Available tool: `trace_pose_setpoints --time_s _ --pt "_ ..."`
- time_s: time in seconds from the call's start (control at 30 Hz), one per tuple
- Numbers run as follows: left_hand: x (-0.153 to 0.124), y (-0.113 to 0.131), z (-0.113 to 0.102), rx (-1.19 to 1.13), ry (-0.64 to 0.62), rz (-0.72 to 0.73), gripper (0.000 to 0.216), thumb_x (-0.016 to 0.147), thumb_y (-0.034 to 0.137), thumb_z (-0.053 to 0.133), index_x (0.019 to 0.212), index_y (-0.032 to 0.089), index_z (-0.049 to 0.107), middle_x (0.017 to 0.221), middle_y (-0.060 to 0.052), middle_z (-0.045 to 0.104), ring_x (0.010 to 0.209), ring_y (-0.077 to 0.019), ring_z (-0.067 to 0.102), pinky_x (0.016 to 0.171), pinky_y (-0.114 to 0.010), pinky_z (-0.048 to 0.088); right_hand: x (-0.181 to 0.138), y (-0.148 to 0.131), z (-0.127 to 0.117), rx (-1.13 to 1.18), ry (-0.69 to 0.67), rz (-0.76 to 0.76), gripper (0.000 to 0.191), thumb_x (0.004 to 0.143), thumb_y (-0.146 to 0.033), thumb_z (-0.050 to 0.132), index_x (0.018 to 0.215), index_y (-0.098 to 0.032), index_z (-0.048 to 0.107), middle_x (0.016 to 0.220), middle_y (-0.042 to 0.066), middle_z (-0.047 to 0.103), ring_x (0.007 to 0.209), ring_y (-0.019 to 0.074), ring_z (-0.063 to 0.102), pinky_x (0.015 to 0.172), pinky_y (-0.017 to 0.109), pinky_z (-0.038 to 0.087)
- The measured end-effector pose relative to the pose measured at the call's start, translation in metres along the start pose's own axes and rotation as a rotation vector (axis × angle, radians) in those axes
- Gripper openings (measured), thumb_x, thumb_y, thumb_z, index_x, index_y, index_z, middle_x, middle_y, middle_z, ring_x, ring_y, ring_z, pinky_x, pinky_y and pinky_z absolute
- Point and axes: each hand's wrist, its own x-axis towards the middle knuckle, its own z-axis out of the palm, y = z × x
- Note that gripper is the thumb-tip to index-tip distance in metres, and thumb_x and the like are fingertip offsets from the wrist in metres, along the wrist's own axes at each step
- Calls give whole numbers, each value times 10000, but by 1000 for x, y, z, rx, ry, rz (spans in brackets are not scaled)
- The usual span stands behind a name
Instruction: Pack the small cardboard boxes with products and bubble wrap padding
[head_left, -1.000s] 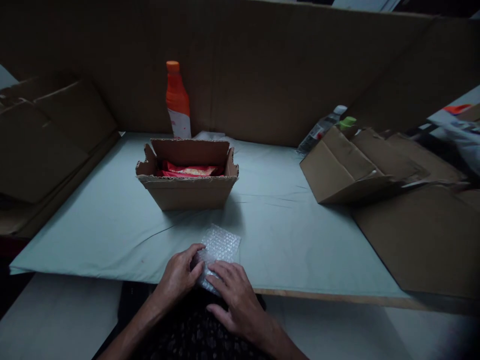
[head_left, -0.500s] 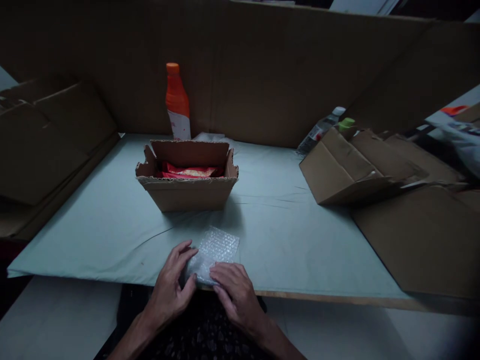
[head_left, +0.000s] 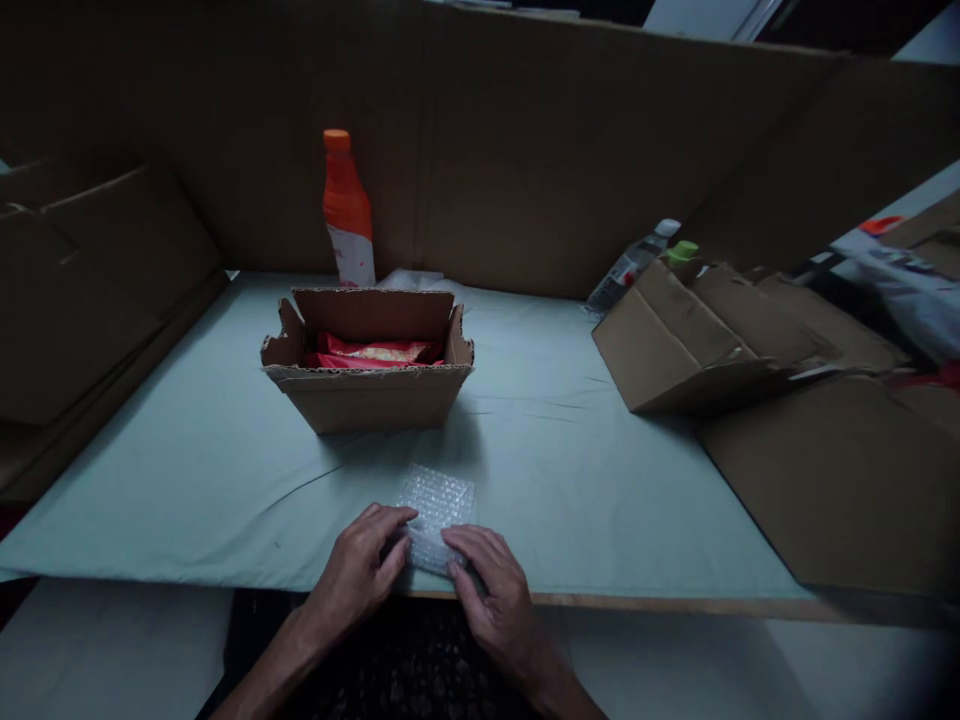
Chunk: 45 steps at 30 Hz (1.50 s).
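Note:
A small sheet of clear bubble wrap (head_left: 439,500) lies at the front edge of the table, its near part folded over. My left hand (head_left: 367,555) grips the fold's left end between thumb and fingers. At the right end, my right hand (head_left: 491,585) has its fingertips on top and the thumb at the near edge, closed on the wrap. Just beyond stands an open cardboard box (head_left: 367,400) with red packets (head_left: 375,352) inside.
An orange-capped bottle (head_left: 348,210) stands behind the box against a cardboard wall (head_left: 525,160). To the right, a clear plastic bottle (head_left: 630,265) leans beside cardboard boxes (head_left: 675,345). More folded cardboard (head_left: 97,290) stands at left on the pale green cloth (head_left: 540,480).
The near part of the bubble wrap is now folded over into a clearer strip. My left hand has shifted right and in over its left end; the camera view has shifted slightly.

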Motion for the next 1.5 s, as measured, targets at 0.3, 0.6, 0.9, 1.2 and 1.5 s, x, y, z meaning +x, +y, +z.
trace_pose_setpoints --time_s 0.3,0.6,0.9,1.2,1.5 --pt "3 -2 1 -10 37 -1 264 884 177 528 1103 197 674 979 -82 731 923 -208 686 820 -351 581 5 -2 -5 -225 -208 -147 344 867 -138 610 1197 -234 606 1268 118 670 1187 302 600 959 507 509" --pt "-16 -6 -4 -7 -5 117 307 879 142 570 1167 214 650 1237 -137 640 1160 -245 613 964 -418 548 9 11 7 -92 -92 -106 209 890 -125 602 1071 -224 631 1097 86 735 1083 258 654 915 461 519" --pt "-7 -6 1 -14 -15 149 292 853 121 584 1113 211 681 1203 -121 670 1144 -245 609 966 -416 547 5 8 6 -83 -46 -80 221 879 -124 606 1071 -232 628 1096 81 734 1063 249 660 910 446 525" --pt "0 -6 4 -10 22 172 181 936 154 528 1022 190 684 963 -82 725 1001 -216 633 888 -353 535 11 12 6 -108 -29 -71 207 907 -148 598 1096 -229 622 994 65 741 1003 249 670 868 424 523" --pt "21 -6 8 61 77 72 191 933 205 530 1000 193 708 882 -53 732 848 -195 643 772 -308 523 7 19 5 -242 22 -87 357 912 -143 570 1263 -206 571 1253 126 657 1129 268 613 910 431 510"
